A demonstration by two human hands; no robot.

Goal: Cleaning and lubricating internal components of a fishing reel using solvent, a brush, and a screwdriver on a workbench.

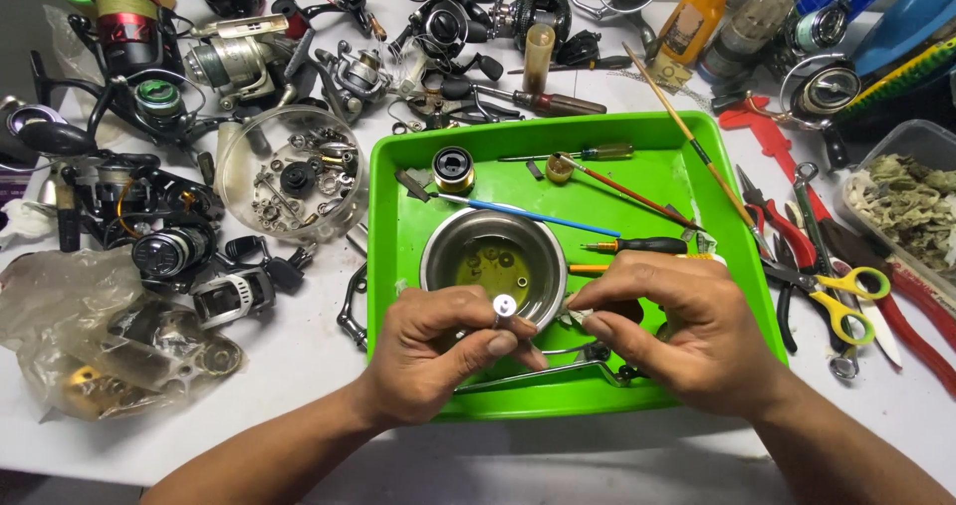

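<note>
Hands meet low in the frame's centre over a bright green plastic tray (pixel 657 171) on the white desk (pixel 299 366): left hand (pixel 433 351) pinches a small silvery metal cylinder (pixel 504 309) upright beside a round steel bowl (pixel 438 246); right hand (pixel 687 326) is curled, its grasp hidden.

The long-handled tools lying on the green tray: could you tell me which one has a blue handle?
The thin blue-handled tool, lying slantwise just above the steel bowl. The slanted brush beside it is red, and the screwdriver to the bowl's right has a black handle.
</note>
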